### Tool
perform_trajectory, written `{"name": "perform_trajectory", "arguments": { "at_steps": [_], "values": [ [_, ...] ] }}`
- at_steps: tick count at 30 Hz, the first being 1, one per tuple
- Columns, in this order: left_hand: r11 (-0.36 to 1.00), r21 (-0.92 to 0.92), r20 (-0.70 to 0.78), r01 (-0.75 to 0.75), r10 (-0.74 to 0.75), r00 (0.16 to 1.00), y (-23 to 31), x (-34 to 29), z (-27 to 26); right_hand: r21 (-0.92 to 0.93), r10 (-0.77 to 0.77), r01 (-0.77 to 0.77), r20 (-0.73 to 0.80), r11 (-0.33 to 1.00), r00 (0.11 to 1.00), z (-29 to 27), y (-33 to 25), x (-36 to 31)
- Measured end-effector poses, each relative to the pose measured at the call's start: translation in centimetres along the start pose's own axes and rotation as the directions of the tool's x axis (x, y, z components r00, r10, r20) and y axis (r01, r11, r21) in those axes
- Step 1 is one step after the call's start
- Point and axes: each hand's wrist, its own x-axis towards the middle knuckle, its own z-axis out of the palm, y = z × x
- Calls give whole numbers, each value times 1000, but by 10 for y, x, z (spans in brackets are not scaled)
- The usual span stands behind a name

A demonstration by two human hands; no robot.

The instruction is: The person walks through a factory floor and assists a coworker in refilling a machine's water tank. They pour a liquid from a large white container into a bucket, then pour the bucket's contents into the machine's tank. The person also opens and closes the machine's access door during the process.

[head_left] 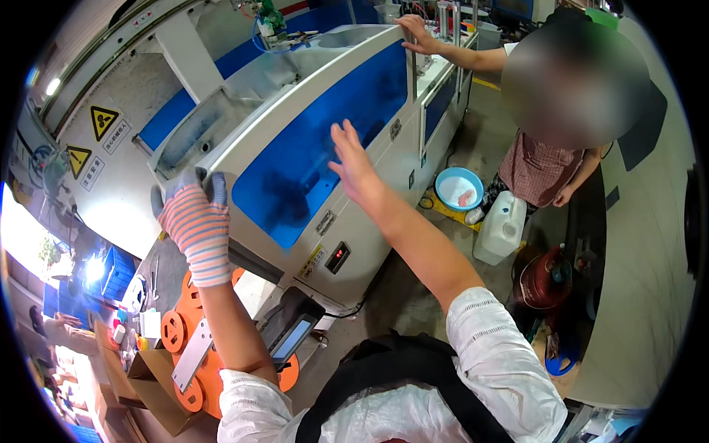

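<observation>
My left hand [194, 229], in a striped orange-and-grey knit glove, is closed over the near corner of a white machine cover [221, 152]. The cover has a long blue see-through window [325, 140]. My bare right hand [354, 164] is raised in front of that window with its fingers spread, holding nothing. At the cover's far end another person's hand [419, 35] rests on the top edge.
The other person stands at the right in a checked apron [539, 166]. Near them on the floor are a blue basin [459, 188], a white plastic jug [502, 229] and a dark red container [545, 279]. Orange reels [174, 331] and a cardboard box [159, 391] lie at the lower left.
</observation>
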Motion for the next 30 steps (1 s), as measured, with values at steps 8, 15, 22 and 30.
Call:
{"name": "perform_trajectory", "arguments": {
  "at_steps": [8, 15, 22, 30],
  "values": [
    [739, -554, -51, -384, 430, 901, 66, -110, -71, 470, -83, 122, -102, 874, 991, -20, -44, -82],
    [90, -996, 87, -2, 970, 229, 125, -202, -39, 469, 321, -81, -459, 879, 829, -190, 55, -235],
    [408, -911, 401, -52, 909, 113, 151, -284, 45, 613, 568, -206, -483, 763, 667, -283, 279, -229],
    [680, -731, 681, 52, 732, 8, 99, -338, 66, 450, 730, -576, -456, 683, 509, -259, 406, -140]
  ]
}}
